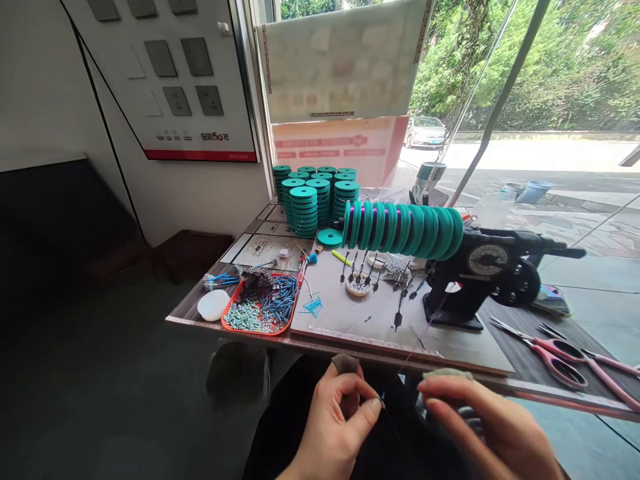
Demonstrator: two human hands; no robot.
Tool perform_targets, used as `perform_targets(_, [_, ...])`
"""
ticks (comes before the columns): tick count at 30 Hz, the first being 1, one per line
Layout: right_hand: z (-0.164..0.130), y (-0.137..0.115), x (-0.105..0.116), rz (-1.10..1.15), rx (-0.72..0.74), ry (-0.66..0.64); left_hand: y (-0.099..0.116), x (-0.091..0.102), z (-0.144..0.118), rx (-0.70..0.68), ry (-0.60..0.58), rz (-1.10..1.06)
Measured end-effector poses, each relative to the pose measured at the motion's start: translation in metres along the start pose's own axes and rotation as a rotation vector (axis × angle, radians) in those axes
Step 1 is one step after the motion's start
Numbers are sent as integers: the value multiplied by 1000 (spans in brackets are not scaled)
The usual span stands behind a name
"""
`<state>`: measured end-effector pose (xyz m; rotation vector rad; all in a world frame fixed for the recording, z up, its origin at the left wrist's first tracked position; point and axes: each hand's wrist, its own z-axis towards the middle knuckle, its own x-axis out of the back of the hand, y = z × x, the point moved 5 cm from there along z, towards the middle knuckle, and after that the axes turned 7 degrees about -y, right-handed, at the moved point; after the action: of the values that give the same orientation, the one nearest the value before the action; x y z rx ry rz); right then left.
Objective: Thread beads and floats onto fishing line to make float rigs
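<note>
Down low at the table (530, 363) edge, both hands work close together. Left hand (335, 423) has thumb and forefinger pinched shut on a thin dark thread (393, 423), a tiny blue bit showing at the pinch; a grey-green cot covers its thumb tip. Right hand (493, 433) sits just beside it, fingers curled inward, fingertip also capped; whether its grip actually has hold of the thread, cannot tell, too blurred. Thread runs between the two hands, and a fine line rises from there toward the black hand-crank winder (480, 273) on the table. Winder carries a row of teal spools (405, 230) on its shaft, some purple wound at the left end. Behind, stacks of teal discs (313, 197) by the window. Left part of the table: orange tray (260, 310) of blue and white beads, white oval lump (213, 305) touching its left side. Small round dish (359, 285) near the middle, dark tassel-like pieces around it. Pink-handled scissors (560, 357) lie at the right, well apart from the hands.
</note>
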<state>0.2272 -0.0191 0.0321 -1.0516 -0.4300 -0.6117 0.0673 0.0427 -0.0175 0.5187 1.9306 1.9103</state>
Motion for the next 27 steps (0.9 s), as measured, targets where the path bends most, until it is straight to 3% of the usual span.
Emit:
perform_targets(4, [-11,23,-46,195,-287,-318,-1,-1,-1,7,-7,9])
perform_targets(6, [-17,26,-60,270,-358,-405,-2,-1,-1,12,-6,6])
perform_targets(12, [-20,19,-57,192,-181,-414,1,-6,0,-22,-95,99])
perform_targets(17, [-18,13,-54,238,-138,-483,3,-8,1,-28,-117,79])
perform_targets(20, [-16,12,-45,318,-232,-385,5,-7,1,-18,-102,26])
perform_targets(24, [-17,25,-29,599,-498,-167,0,-8,1,80,-83,-172])
perform_targets(25, [-16,28,-24,590,-491,-94,-4,-10,1,126,-89,-242])
perform_targets(27, [-14,30,-15,411,-324,36,-11,-13,1,198,-101,-377])
